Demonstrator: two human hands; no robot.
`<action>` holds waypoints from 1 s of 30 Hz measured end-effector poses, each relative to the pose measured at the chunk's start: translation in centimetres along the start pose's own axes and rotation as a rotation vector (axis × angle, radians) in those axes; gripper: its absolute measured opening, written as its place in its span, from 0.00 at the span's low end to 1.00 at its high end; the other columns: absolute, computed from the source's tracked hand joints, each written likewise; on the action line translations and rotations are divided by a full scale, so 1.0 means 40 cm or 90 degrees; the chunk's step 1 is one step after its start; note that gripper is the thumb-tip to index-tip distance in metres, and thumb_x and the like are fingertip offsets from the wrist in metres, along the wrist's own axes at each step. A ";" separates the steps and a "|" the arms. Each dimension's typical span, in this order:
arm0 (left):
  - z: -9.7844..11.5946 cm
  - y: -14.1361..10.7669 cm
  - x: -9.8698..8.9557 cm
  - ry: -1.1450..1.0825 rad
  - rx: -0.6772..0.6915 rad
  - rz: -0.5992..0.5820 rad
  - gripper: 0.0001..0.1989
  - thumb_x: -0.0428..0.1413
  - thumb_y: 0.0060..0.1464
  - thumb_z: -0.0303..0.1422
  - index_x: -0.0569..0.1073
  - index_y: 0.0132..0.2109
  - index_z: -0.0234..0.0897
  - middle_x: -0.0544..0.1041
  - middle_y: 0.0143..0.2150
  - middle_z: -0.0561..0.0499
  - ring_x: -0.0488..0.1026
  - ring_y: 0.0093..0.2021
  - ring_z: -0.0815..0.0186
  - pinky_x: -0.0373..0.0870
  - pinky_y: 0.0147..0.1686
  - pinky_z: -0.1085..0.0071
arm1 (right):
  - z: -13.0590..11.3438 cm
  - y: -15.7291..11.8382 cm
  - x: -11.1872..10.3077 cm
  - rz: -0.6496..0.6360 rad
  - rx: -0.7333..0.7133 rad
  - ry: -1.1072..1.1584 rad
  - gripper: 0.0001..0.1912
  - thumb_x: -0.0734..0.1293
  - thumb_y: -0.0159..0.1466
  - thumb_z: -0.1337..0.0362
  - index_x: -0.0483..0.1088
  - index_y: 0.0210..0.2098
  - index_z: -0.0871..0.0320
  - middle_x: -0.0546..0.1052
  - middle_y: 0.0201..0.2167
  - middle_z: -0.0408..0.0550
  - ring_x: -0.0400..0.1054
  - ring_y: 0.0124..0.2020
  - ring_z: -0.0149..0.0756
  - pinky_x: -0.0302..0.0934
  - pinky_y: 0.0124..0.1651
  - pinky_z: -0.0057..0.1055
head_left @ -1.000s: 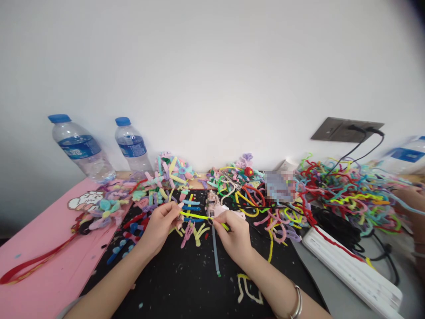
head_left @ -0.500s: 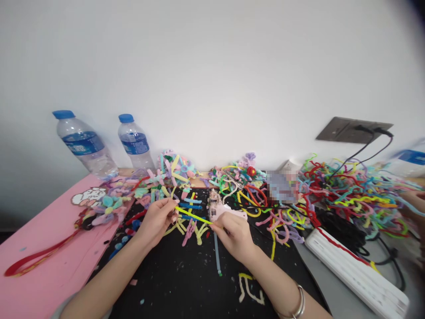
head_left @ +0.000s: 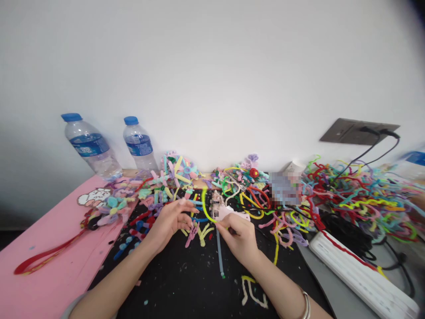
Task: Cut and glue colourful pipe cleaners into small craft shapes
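A bright yellow-green pipe cleaner (head_left: 206, 210) curves upward from the pinched fingers of my right hand (head_left: 239, 235). My left hand (head_left: 171, 221) holds nothing; its fingers are apart, a little to the left of the curved piece. Just behind my right hand lies a pale pink glue gun (head_left: 229, 212), partly covered by that hand. A translucent bluish glue stick (head_left: 220, 254) points toward me on the black mat (head_left: 186, 283). Short pale-yellow twisted pieces (head_left: 203, 235) and a pink one (head_left: 191, 235) lie near my left fingertips.
Two water bottles (head_left: 139, 146) lean by the wall. Tangled pipe cleaners (head_left: 358, 190) heap up on the right, beside a white power strip (head_left: 361, 274) and black cable (head_left: 345, 235). A red strap (head_left: 46, 257) lies on the pink board (head_left: 66, 230). Another person's hand shows at the right edge.
My left hand has let go of the pipe cleaner's end and opened. The strip, straight between both hands before, now bends upward from my right hand. The view has shifted slightly.
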State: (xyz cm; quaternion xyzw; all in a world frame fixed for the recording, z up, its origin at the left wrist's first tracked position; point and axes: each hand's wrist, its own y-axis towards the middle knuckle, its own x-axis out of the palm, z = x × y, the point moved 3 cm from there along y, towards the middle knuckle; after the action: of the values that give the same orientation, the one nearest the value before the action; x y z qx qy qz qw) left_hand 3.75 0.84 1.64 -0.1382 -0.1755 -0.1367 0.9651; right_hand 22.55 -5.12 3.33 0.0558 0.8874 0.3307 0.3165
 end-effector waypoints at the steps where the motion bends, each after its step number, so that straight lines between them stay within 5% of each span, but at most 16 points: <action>1: -0.006 -0.003 0.009 0.027 -0.024 -0.028 0.21 0.60 0.48 0.48 0.71 0.39 0.33 0.76 0.32 0.48 0.71 0.21 0.70 0.68 0.20 0.75 | 0.000 -0.001 0.005 -0.017 -0.004 0.007 0.13 0.65 0.63 0.68 0.65 0.22 0.59 0.70 0.20 0.44 0.64 0.21 0.30 0.56 0.25 0.25; 8: -0.021 -0.018 0.037 0.098 0.002 -0.081 0.16 0.59 0.52 0.42 0.70 0.28 0.34 0.68 0.16 0.56 0.64 0.16 0.74 0.60 0.17 0.79 | -0.017 -0.006 0.032 -0.120 -0.056 0.026 0.12 0.65 0.63 0.67 0.68 0.23 0.60 0.70 0.20 0.44 0.64 0.22 0.31 0.56 0.25 0.27; 19: 0.016 0.010 -0.040 -0.051 0.112 0.134 0.12 0.65 0.44 0.39 0.74 0.28 0.35 0.71 0.20 0.55 0.68 0.23 0.72 0.65 0.24 0.78 | -0.005 -0.009 0.024 -0.089 0.003 0.041 0.11 0.64 0.63 0.69 0.67 0.24 0.60 0.70 0.21 0.44 0.64 0.23 0.31 0.57 0.27 0.26; 22: 0.004 -0.003 -0.011 -0.040 0.049 0.049 0.13 0.64 0.45 0.40 0.75 0.29 0.34 0.74 0.24 0.52 0.71 0.25 0.71 0.68 0.26 0.77 | 0.001 -0.007 0.027 -0.097 0.075 0.041 0.06 0.68 0.60 0.66 0.68 0.28 0.59 0.70 0.21 0.42 0.62 0.21 0.30 0.56 0.25 0.26; 26: -0.025 -0.029 0.041 0.108 -0.021 -0.115 0.15 0.61 0.50 0.42 0.76 0.30 0.31 0.75 0.24 0.48 0.71 0.23 0.68 0.64 0.19 0.77 | -0.012 -0.003 0.036 -0.157 0.054 0.071 0.05 0.68 0.60 0.63 0.70 0.30 0.57 0.72 0.24 0.42 0.65 0.24 0.31 0.58 0.28 0.26; 30: -0.024 -0.029 0.041 0.156 0.011 -0.106 0.15 0.60 0.51 0.41 0.75 0.28 0.32 0.73 0.23 0.50 0.70 0.23 0.68 0.66 0.20 0.75 | -0.018 0.000 0.036 -0.162 0.049 0.096 0.08 0.64 0.63 0.67 0.69 0.27 0.57 0.72 0.23 0.42 0.66 0.24 0.31 0.59 0.29 0.27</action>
State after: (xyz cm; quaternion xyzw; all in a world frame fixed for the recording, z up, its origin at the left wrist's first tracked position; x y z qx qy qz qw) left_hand 5.17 -0.87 1.65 -0.0968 -0.0689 -0.2308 0.9657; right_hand 21.00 -5.08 2.99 -0.0701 0.9206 0.2568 0.2857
